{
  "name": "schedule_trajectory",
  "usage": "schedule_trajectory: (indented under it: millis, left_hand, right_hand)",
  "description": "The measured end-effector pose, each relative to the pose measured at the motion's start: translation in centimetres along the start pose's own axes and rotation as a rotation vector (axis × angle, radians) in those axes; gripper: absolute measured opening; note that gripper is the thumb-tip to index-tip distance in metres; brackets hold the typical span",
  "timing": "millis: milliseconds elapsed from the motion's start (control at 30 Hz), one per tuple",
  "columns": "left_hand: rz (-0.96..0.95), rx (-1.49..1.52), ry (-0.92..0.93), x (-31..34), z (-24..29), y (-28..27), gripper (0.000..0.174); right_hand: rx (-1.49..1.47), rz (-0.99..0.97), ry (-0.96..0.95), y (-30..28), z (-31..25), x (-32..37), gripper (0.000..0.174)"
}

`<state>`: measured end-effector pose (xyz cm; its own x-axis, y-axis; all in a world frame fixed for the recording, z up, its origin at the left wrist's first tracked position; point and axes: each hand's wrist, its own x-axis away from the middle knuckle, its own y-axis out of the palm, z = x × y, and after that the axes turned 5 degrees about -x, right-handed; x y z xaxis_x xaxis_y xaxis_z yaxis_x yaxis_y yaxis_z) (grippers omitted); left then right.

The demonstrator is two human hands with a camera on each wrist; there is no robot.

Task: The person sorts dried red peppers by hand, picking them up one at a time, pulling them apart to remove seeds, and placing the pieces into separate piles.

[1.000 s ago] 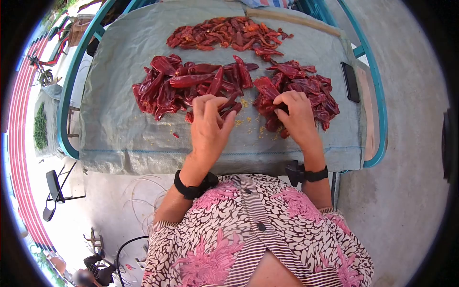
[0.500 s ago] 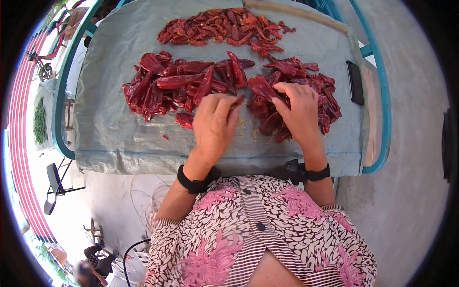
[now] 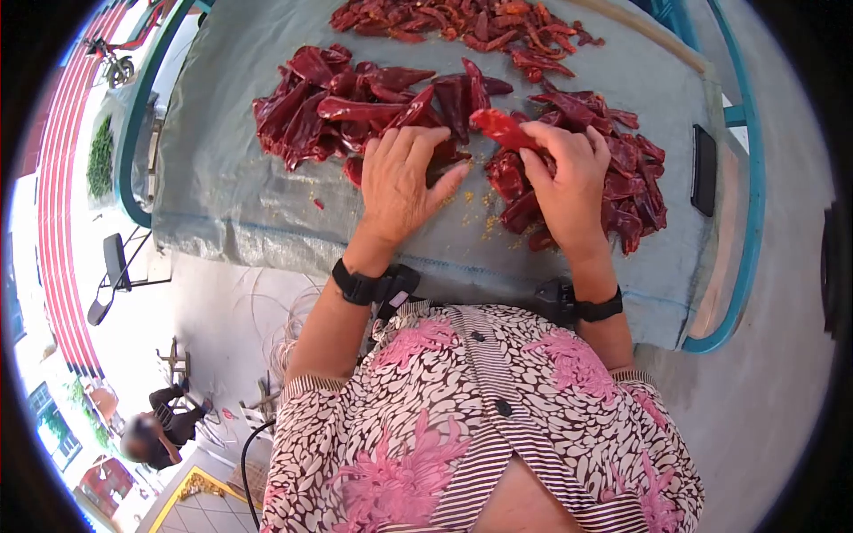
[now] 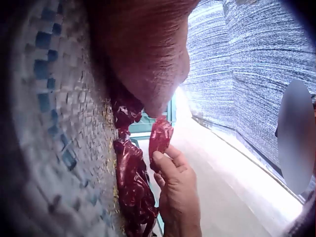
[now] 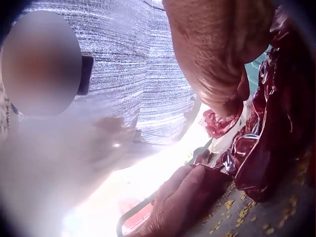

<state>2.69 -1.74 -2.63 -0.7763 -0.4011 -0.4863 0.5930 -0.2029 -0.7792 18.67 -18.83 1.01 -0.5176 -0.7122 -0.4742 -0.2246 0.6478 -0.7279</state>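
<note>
A flattened dried red chili pepper [image 3: 500, 129] is pinched between the thumb and fingers of my right hand [image 3: 573, 182]. It is raised above the right pile of peppers [image 3: 635, 178], its wide end pointing left; the left wrist view shows the same chili [image 4: 160, 136] upright in the fingertips. My left hand [image 3: 400, 182] rests at the near edge of the left pile of glossy chilies [image 3: 306, 115], thumb spread away from the fingers. In the right wrist view, this left hand [image 5: 173, 205] has its fingertips at a dark pepper; part of that contact is hidden.
Smaller, shrivelled chilies [image 3: 426, 18] are heaped at the back. Yellow seeds [image 3: 480, 200] lie scattered between the piles on the grey woven sheet [image 3: 249, 195]. A phone [image 3: 704, 169] lies at the right, near the teal metal frame [image 3: 755, 204]. Another person [image 3: 173, 426] is at the lower left.
My right hand has lifted a chili off the right pile, toward the left. My left thumb has spread from the fingers, which have moved onto the left pile. The head view has shifted.
</note>
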Motion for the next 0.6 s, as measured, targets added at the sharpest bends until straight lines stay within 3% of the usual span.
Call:
schedule_trajectory:
  millis: [167,367,467,500,600]
  left_hand:
    - [0.074,0.165,0.002,0.0,-0.1,0.0,0.047]
    - [0.066,-0.002,0.1,-0.2,-0.7,0.8,0.028]
    - [0.087,-0.005,0.067,-0.4,-0.8,0.9,0.02]
    - [0.103,0.006,0.051,-0.3,-0.8,1.0,0.019]
    - [0.167,0.045,0.002,-0.4,-0.7,1.5,0.018]
  right_hand:
    - [-0.007,-0.125,-0.141,1.4,-1.1,0.2,0.027]
    - [0.009,-0.113,-0.169,2.3,-0.8,0.7,0.029]
    - [0.064,0.048,-0.054,1.4,-1.3,0.8,0.035]
    - [0.106,0.032,-0.014,1.0,-1.0,1.1,0.043]
    - [0.313,-0.078,0.074,0.5,-1.6,2.3,0.046]
